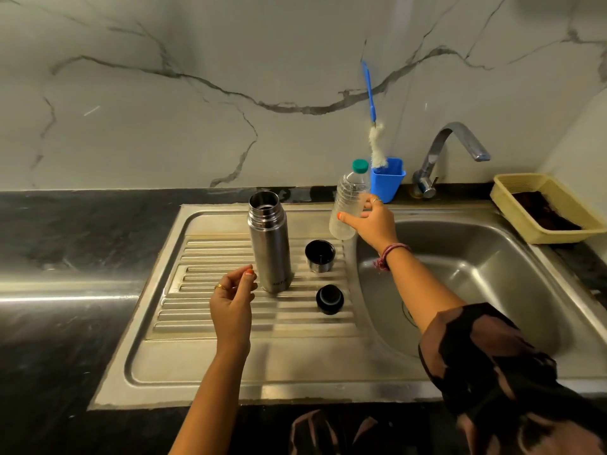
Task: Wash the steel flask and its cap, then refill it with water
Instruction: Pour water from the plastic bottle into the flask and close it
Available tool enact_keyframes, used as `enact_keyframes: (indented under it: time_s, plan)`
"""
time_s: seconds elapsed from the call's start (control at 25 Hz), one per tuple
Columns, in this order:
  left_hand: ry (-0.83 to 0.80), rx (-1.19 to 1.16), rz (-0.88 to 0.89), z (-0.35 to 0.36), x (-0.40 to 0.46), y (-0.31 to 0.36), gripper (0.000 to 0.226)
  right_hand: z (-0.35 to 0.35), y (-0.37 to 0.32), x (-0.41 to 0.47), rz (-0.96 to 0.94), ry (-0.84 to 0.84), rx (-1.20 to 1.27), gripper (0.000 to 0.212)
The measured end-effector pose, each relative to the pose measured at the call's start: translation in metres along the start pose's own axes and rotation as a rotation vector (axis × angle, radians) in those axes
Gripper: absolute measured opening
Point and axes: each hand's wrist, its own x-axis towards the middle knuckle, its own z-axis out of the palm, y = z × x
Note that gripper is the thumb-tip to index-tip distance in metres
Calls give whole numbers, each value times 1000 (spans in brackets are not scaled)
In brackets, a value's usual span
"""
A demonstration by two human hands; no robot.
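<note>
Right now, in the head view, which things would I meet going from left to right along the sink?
Left hand → steel flask → black cup cap → plastic bottle held by the right hand → tap → yellow tray.

The steel flask (pixel 270 242) stands upright and uncapped on the ribbed drainboard (pixel 203 310), toward its back edge. Just beside it sit an upturned cup lid (pixel 320 255) and a black stopper (pixel 329 299). The left hand (pixel 234 298) hovers near the flask's base with loosely curled fingers. The right hand (pixel 372 220) grips a clear plastic bottle (pixel 348 205) with a green cap at the basin's (pixel 476 274) back left corner.
</note>
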Motion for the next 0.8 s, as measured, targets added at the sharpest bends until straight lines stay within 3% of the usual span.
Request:
enact_keyframes:
  time_s: [0.8]
  plan:
    - [-16, 47, -88, 6, 56, -25, 13, 53, 28, 67, 33, -58, -77, 69]
